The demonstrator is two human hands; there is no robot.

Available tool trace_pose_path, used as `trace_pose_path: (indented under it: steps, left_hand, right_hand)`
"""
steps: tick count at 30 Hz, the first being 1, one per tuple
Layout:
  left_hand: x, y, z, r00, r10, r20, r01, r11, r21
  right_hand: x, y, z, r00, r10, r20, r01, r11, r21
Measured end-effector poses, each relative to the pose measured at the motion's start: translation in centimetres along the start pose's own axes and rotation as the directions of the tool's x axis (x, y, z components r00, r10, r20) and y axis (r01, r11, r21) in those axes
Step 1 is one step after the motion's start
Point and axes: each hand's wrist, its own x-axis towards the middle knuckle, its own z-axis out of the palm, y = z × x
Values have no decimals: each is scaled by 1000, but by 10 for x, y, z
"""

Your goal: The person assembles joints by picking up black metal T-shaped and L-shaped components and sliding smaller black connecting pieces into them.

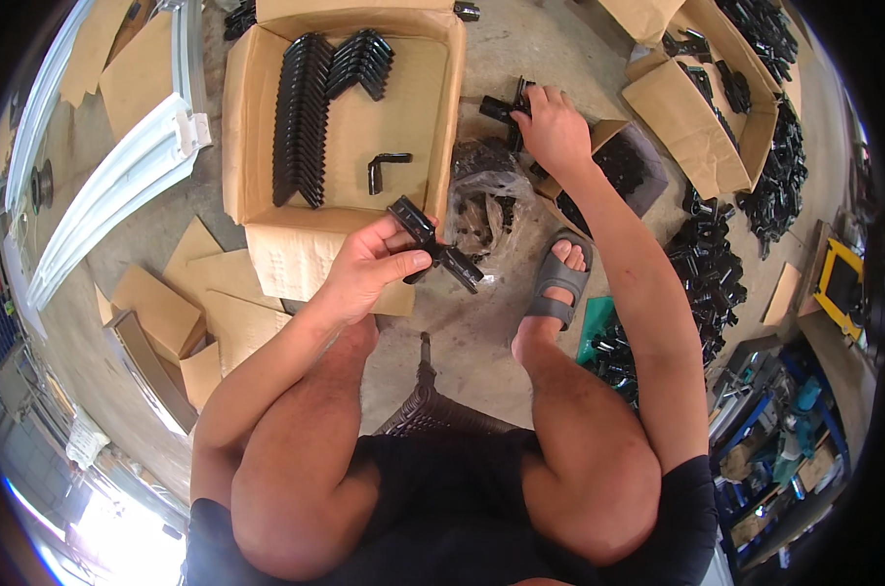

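My left hand (359,272) grips black angled pipe joints (459,269) in front of the near edge of an open cardboard box (432,107). Whether it holds one or two pieces is hard to tell. Inside the box, a long stacked row of black angled pieces (301,122) runs along the left, a shorter row (361,63) sits at the far side, and a single piece (374,174) lies apart. Stretched out beyond my right foot, my right hand (557,137) has its fingers curled over a black pipe joint (499,107) beside the box; its fingertips are partly hidden.
A clear plastic bag (486,200) with dark parts lies between box and sandal (561,281). On the right are a small opened carton (598,146), a larger one (696,127) and heaps of black parts (701,264). White curved panels (120,195) and cardboard sheets (159,313) lie left.
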Motion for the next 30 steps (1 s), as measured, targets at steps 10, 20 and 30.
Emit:
trace_pose_path:
  steps: [10,20,30]
  left_hand:
    - [0,-5,-5,1000,4,-5,-4,1000,3]
    - [1,-3,-5,999,45,-12,-46,998,-40]
    - [5,-12,-7,983,147,-109,-161,978,-131]
  right_hand:
    - [22,31,-12,837,-543,70,507,721,-472]
    - [-49,-22,-82,959,156,237,-284,558,780]
    - [-101,-112,-84,987,-144,74,1,466,885]
